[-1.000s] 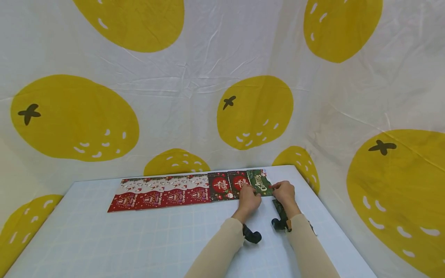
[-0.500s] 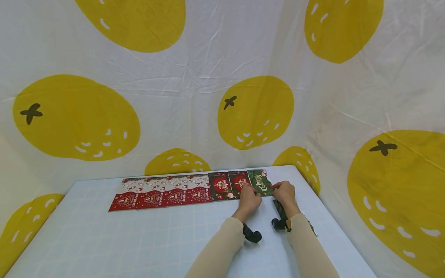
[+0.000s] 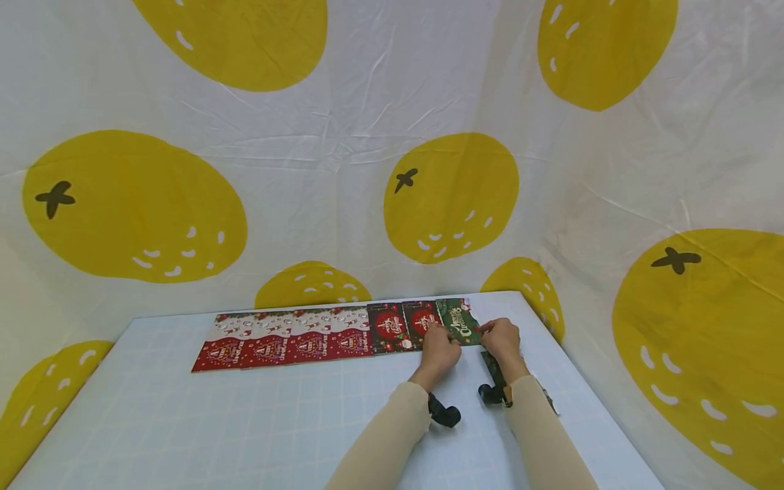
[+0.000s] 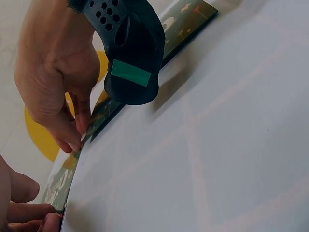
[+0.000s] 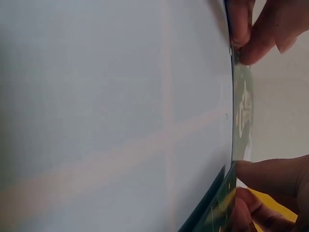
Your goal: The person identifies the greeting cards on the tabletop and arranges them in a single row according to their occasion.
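Note:
A green Christmas card (image 3: 456,318) lies at the right end of a row of cards on the table. My left hand (image 3: 437,356) pinches its near left corner, with the fingers also over the neighbouring red-and-black card (image 3: 422,316). My right hand (image 3: 503,342) pinches the near right corner. In the right wrist view the card (image 5: 243,113) spans between both hands' fingertips, flat along the table. A dark green patterned card or stack (image 3: 492,367) lies under my right wrist, partly hidden by the arm.
Left along the row, several red-and-white Christmas cards (image 3: 269,350) overlap side by side, followed by red-and-black ones (image 3: 387,327). The pale checked table (image 3: 245,429) ends at a white cloth wall (image 3: 343,204) with yellow fruit prints. Black cameras (image 3: 444,414) sit on both wrists.

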Demonstrator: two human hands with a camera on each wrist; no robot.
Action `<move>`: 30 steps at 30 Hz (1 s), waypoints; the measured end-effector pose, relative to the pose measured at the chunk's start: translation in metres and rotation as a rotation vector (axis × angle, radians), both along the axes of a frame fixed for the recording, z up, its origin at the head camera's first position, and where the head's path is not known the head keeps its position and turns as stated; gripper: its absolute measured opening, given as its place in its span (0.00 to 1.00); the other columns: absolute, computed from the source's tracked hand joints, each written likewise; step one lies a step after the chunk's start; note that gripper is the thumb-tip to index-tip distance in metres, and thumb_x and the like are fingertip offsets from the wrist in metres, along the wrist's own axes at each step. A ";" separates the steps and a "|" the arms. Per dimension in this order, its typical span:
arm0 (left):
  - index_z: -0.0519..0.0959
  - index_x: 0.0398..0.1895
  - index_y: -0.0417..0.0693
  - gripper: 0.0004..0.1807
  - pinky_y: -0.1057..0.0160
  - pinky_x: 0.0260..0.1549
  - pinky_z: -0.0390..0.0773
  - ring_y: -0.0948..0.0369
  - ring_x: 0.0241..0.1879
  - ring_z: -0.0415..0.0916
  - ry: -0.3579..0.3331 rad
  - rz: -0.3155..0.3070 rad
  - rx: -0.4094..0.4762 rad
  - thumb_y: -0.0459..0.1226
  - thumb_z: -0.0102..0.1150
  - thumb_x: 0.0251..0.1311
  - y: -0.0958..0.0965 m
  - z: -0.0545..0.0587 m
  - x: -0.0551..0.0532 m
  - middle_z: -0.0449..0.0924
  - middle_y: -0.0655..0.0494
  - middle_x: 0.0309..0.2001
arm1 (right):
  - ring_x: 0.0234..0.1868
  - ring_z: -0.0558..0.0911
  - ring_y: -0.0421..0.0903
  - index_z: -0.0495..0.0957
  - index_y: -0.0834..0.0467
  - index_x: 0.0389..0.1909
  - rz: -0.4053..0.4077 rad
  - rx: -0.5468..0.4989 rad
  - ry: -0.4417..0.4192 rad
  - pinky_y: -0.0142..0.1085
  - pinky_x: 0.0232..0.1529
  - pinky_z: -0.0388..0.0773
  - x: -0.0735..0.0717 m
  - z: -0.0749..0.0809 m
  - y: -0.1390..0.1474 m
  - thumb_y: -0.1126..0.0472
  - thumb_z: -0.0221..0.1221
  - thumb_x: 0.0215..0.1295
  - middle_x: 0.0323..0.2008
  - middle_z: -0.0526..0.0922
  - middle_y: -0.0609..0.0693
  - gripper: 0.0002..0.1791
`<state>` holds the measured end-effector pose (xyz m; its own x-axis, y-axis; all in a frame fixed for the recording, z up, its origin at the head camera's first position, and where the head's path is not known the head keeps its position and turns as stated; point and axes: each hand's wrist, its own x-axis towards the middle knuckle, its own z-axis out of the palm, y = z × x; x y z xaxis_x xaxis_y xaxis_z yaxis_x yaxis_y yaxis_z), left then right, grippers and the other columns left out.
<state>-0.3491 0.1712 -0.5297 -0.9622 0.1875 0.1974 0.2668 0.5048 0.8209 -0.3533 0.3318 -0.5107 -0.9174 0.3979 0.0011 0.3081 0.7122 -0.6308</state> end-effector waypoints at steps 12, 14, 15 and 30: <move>0.82 0.26 0.29 0.10 0.51 0.57 0.77 0.48 0.48 0.77 -0.016 -0.039 -0.055 0.30 0.58 0.61 0.000 0.010 0.001 0.76 0.40 0.46 | 0.49 0.78 0.62 0.87 0.70 0.47 -0.002 -0.032 -0.002 0.53 0.51 0.77 0.004 0.003 0.000 0.71 0.62 0.59 0.51 0.84 0.69 0.15; 0.81 0.29 0.28 0.10 0.50 0.60 0.77 0.48 0.50 0.76 -0.053 -0.041 -0.060 0.31 0.59 0.61 0.001 0.012 0.001 0.76 0.39 0.50 | 0.49 0.77 0.61 0.87 0.70 0.47 0.001 -0.029 -0.001 0.52 0.51 0.77 0.004 0.001 0.001 0.71 0.62 0.59 0.50 0.85 0.68 0.15; 0.81 0.29 0.29 0.10 0.50 0.61 0.76 0.48 0.50 0.76 -0.072 -0.042 -0.065 0.31 0.59 0.61 0.001 0.013 0.001 0.76 0.39 0.50 | 0.48 0.77 0.61 0.87 0.70 0.47 0.005 -0.026 0.001 0.52 0.50 0.77 0.003 0.001 0.001 0.71 0.62 0.58 0.50 0.85 0.68 0.16; 0.81 0.30 0.28 0.14 0.50 0.59 0.75 0.48 0.48 0.74 -0.058 -0.085 -0.155 0.35 0.62 0.62 0.005 0.014 0.004 0.77 0.38 0.46 | 0.46 0.77 0.60 0.85 0.70 0.50 0.084 -0.006 0.019 0.52 0.49 0.77 0.009 -0.001 0.004 0.70 0.64 0.60 0.43 0.84 0.65 0.17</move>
<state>-0.3450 0.1758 -0.5154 -0.9505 0.2928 0.1039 0.2682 0.6044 0.7501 -0.3445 0.3355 -0.5115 -0.9475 0.3192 0.0167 0.2351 0.7316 -0.6400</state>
